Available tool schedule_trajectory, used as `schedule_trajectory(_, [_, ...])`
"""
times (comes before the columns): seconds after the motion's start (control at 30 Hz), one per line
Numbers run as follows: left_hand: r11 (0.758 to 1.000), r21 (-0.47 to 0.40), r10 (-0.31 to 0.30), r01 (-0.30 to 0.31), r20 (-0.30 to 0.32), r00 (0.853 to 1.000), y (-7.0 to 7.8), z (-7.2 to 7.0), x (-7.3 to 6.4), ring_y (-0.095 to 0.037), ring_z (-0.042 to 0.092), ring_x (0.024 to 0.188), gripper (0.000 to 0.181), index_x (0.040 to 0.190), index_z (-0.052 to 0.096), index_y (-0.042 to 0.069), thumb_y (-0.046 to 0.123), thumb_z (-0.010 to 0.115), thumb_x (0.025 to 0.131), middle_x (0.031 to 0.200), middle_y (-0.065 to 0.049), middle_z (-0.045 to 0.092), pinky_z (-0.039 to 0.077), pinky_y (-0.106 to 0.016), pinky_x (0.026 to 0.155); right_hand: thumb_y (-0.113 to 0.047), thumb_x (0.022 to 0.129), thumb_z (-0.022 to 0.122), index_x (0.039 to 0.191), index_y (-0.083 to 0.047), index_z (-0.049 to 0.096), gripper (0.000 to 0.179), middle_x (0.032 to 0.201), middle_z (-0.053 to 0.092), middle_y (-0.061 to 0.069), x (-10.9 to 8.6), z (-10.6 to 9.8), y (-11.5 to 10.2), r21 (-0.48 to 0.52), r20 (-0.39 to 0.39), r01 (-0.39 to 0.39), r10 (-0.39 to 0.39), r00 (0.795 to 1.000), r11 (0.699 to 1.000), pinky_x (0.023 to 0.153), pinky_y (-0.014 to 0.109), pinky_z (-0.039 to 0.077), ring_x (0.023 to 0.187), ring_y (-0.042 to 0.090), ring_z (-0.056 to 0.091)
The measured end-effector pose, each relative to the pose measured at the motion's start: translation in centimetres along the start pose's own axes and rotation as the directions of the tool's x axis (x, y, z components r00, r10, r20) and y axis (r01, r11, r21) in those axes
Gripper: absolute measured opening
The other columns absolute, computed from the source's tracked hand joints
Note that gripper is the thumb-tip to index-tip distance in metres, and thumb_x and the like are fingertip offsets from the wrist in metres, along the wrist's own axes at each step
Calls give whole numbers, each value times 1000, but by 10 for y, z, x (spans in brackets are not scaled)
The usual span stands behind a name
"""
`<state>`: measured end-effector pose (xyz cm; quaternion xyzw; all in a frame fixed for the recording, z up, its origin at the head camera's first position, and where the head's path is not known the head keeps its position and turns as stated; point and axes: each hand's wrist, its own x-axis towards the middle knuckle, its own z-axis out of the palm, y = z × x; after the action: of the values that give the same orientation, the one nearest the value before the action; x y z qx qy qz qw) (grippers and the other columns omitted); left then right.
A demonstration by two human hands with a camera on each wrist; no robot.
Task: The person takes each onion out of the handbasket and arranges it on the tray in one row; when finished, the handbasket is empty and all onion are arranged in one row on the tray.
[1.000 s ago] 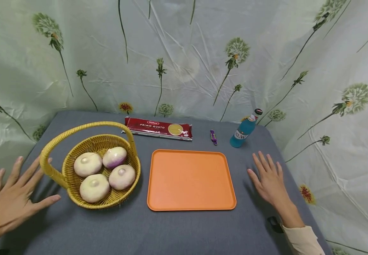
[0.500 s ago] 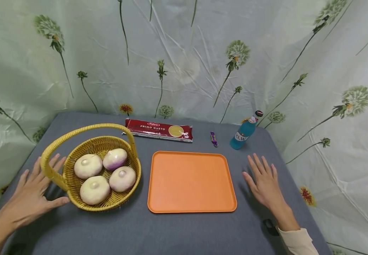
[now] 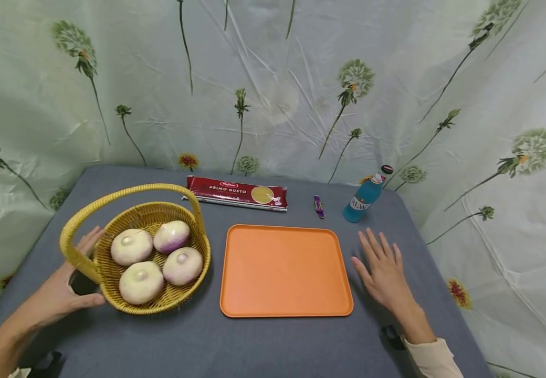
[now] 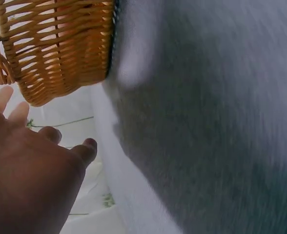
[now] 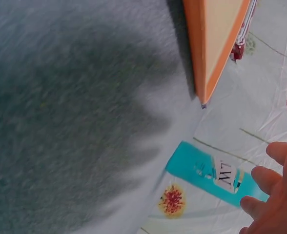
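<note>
A yellow wicker basket (image 3: 155, 206) with a tall arched handle stands on the left of the table. Inside lie several round white vegetables (image 3: 141, 282), tinged purple like onions or turnips. My left hand (image 3: 60, 299) is at the basket's left side, thumb extended near the base and fingers partly hidden behind the handle. In the left wrist view its spread fingers reach beside the wicker wall (image 4: 60, 53). My right hand (image 3: 384, 275) hovers with straight fingers between the orange tray (image 3: 286, 270) and the table's right edge, below the blue bottle (image 3: 364, 200), holding nothing.
A red pasta packet (image 3: 237, 192) lies along the back of the table, behind the tray. Between it and the bottle is a small purple wrapped candy (image 3: 318, 207). A flowered curtain (image 3: 273, 79) hangs behind the grey tabletop (image 3: 235, 346).
My left hand has moved right and forward, up against the basket's left side behind the handle. My right hand has drifted a little left toward the tray. The objects stay put.
</note>
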<state>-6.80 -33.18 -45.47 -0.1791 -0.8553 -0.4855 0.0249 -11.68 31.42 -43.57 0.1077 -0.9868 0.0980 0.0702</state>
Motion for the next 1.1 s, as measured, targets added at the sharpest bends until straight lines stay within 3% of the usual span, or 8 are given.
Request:
schedule_trajectory(0.1, [999, -46, 17, -17, 6, 1000, 1, 2, 4, 7, 2, 148, 121, 162, 14, 13, 13, 89, 67, 170, 5, 0, 0, -17, 113, -44, 104, 48, 161, -16, 24, 67, 166, 22, 15, 2, -2, -4, 9, 3, 7, -7, 1000, 1000, 115, 66, 4, 150, 45, 14])
schedule_trajectory(0.2, [997, -67, 25, -24, 12, 1000, 2, 4, 6, 6, 3, 148, 121, 162, 15, 12, 7, 89, 66, 170, 4, 0, 10, -3, 102, -44, 104, 49, 161, -17, 24, 68, 166, 21, 14, 4, -3, -8, 19, 5, 11, -11, 1000, 1000, 117, 65, 3, 152, 43, 13])
schedule_trajectory(0.43, [997, -79, 11, -9, 16, 1000, 1, 9, 9, 4, 4, 149, 119, 161, 19, 12, 1, 87, 65, 170, -1, 0, 7, -6, 101, -42, 104, 50, 161, -16, 24, 68, 167, 19, 13, 7, -3, -16, 32, 14, 13, -13, 1000, 999, 117, 65, 2, 151, 44, 12])
schedule_trajectory(0.77, [995, -65, 76, -75, 22, 997, -2, 9, 16, 1, 3, 150, 122, 159, 21, 1, -8, 88, 57, 169, -5, -1, 9, -4, 105, -38, 103, 54, 159, -14, 30, 66, 165, 25, 14, 11, -1, -35, 77, -36, 101, -98, 995, 992, 116, 65, 7, 151, 43, 16])
schedule_trajectory(1.1, [996, -43, 74, -72, 53, 996, -3, 3, 24, 3, 2, 148, 125, 160, 17, 5, -10, 87, 57, 169, -3, 2, 8, -3, 103, -41, 103, 52, 159, -18, 29, 65, 166, 24, 11, 16, 2, -52, 113, -27, 110, -108, 994, 988, 117, 64, 7, 152, 40, 15])
